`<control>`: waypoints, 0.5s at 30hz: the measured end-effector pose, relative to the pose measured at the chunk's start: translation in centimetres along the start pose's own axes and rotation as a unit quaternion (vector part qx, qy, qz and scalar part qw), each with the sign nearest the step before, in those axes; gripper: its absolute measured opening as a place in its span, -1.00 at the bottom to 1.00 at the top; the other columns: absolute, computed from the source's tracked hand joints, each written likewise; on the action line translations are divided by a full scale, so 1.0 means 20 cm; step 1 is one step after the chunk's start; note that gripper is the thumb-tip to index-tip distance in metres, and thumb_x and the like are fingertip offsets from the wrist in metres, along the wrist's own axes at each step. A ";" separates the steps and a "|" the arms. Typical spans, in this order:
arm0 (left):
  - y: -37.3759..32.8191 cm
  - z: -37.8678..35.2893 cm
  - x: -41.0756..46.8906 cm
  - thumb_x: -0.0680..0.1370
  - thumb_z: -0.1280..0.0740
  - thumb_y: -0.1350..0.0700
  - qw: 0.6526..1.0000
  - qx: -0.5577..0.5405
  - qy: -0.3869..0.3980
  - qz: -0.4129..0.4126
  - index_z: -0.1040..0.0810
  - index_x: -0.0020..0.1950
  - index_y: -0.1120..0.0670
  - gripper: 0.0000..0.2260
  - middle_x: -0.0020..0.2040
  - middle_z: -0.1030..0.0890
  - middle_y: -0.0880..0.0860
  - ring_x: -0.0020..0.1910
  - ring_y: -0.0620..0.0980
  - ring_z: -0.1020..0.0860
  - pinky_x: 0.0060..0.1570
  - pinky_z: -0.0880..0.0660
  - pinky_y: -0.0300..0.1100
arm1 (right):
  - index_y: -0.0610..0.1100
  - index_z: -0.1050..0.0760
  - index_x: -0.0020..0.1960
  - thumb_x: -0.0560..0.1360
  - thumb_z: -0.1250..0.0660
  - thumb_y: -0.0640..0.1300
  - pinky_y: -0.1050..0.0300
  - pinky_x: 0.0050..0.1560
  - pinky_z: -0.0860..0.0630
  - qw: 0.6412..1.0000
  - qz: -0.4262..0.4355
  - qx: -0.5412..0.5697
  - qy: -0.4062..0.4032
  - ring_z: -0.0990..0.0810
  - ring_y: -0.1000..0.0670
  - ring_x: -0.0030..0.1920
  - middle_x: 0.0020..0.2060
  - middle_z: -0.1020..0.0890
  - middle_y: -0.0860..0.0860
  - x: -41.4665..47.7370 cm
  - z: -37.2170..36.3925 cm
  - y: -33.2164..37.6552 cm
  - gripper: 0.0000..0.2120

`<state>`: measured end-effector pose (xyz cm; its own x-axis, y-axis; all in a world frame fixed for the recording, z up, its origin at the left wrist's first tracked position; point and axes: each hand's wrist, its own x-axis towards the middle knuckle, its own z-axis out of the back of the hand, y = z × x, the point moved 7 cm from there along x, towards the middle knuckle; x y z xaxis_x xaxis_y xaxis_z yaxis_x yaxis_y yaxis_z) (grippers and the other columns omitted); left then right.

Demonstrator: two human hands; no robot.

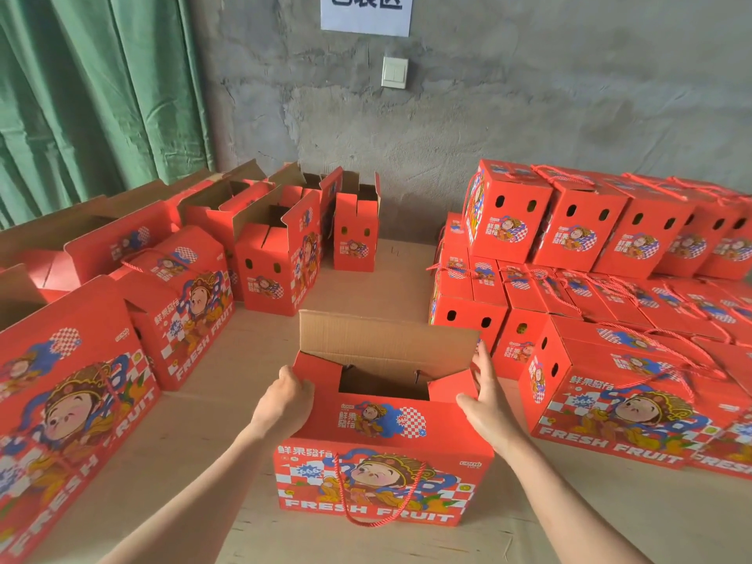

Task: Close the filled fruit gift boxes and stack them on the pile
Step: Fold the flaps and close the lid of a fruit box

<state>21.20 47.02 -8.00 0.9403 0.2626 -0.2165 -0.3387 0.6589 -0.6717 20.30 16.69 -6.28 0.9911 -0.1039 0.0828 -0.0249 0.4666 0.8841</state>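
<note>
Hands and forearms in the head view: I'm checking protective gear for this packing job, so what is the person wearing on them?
Nothing that shows. The left hand and right hand are ungloved, with no rings visible. The left forearm and right forearm are bare to the bottom edge of the picture: no sleeves, watch or bracelet in view.

The open red cardboard gift box (382,453) stands at the middle of the tan cardboard-covered desk (203,433), with the left hand (285,400) gripping its left top corner and the right hand (484,405) flat against its right side. The two-tier pile of closed red boxes (569,238) lies to the right. More open red boxes (276,254) stand behind on the left, before the grey wall (488,116).
</note>
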 end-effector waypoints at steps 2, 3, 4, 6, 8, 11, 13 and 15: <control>0.00 0.01 0.00 0.60 -0.18 -0.07 0.999 0.006 -0.033 -0.037 0.01 0.49 0.24 -0.36 0.37 -0.35 0.28 0.27 0.27 -0.41 0.22 -0.36 0.05 | -0.02 -0.08 0.51 0.48 -0.23 -0.46 0.38 0.07 -0.43 1.000 0.024 0.019 -0.007 -0.29 -0.06 0.42 0.49 -0.18 -0.01 0.00 0.00 0.00 -0.28; -0.01 0.01 -0.01 0.56 -0.23 -0.15 0.997 0.007 -0.051 -0.065 0.17 0.52 0.24 -0.19 0.45 -0.23 0.28 0.36 0.28 -0.33 0.28 -0.30 0.08 | -0.04 -0.22 0.43 0.46 -0.28 -0.44 0.29 0.14 -0.41 0.999 0.030 0.028 -0.007 -0.34 -0.05 0.38 0.43 -0.29 -0.03 -0.01 0.01 -0.01 -0.37; -0.03 0.02 -0.03 0.50 -0.28 -0.22 0.993 0.007 -0.068 -0.093 0.25 0.52 0.23 -0.06 0.51 -0.10 0.26 0.42 0.27 -0.24 0.32 -0.25 0.10 | -0.06 -0.32 0.34 0.45 -0.35 -0.39 0.19 0.22 -0.37 0.999 0.033 0.032 -0.006 -0.38 -0.02 0.33 0.36 -0.38 -0.02 -0.01 0.01 -0.02 -0.47; -0.05 0.04 -0.05 0.39 -0.36 -0.29 0.987 -0.011 -0.098 -0.130 0.29 0.52 0.21 0.09 0.55 0.04 0.19 0.49 0.21 -0.11 0.38 -0.20 0.10 | -0.08 -0.40 0.23 0.42 -0.44 -0.28 0.25 0.25 -0.25 0.999 0.037 0.034 0.004 -0.37 0.08 0.28 0.27 -0.44 0.07 -0.03 0.02 -0.02 -0.56; -0.05 0.07 -0.07 0.32 -0.46 -0.24 0.977 -0.058 -0.128 -0.159 0.29 0.52 0.18 0.15 0.55 0.01 0.18 0.50 0.17 -0.08 0.41 -0.16 0.06 | -0.09 -0.42 0.24 0.41 -0.46 -0.21 0.44 0.18 -0.20 0.998 0.047 0.030 0.017 -0.33 0.15 0.28 0.27 -0.42 0.10 -0.03 0.03 -0.02 -0.56; -0.06 0.08 -0.08 0.35 -0.43 -0.24 0.967 -0.054 -0.129 -0.211 0.08 0.56 0.13 0.01 0.55 -0.08 0.12 0.51 0.08 -0.09 0.43 -0.13 -0.01 | -0.05 -0.40 0.26 0.43 -0.42 -0.13 0.59 0.12 -0.17 0.997 0.056 0.011 0.051 -0.27 0.18 0.34 0.35 -0.36 0.11 -0.04 0.03 -0.03 -0.57; -0.06 0.06 -0.07 0.39 -0.34 -0.28 0.969 -0.026 -0.114 -0.219 -0.17 0.52 0.12 -0.16 0.52 -0.18 0.09 0.49 0.04 -0.15 0.42 -0.15 -0.06 | 0.02 -0.39 0.25 0.46 -0.39 -0.06 0.50 0.21 -0.20 0.996 0.049 -0.030 0.071 -0.25 0.19 0.37 0.41 -0.32 0.10 -0.03 0.04 -0.03 -0.61; -0.06 0.05 -0.05 0.44 -0.35 -0.23 0.970 -0.018 -0.110 -0.216 -0.29 0.46 0.12 -0.29 0.49 -0.27 0.08 0.46 0.02 -0.23 0.39 -0.21 -0.11 | 0.05 -0.40 0.23 0.49 -0.36 0.03 0.27 0.35 -0.17 0.989 0.050 -0.118 0.070 -0.22 0.12 0.42 0.46 -0.26 0.08 0.01 0.06 -0.01 -0.66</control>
<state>20.55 46.66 -6.36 0.9630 0.1130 0.2447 0.0914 0.7172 -0.6908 20.42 15.51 -5.87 0.9940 0.0682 0.0849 -0.1088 0.6625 0.7411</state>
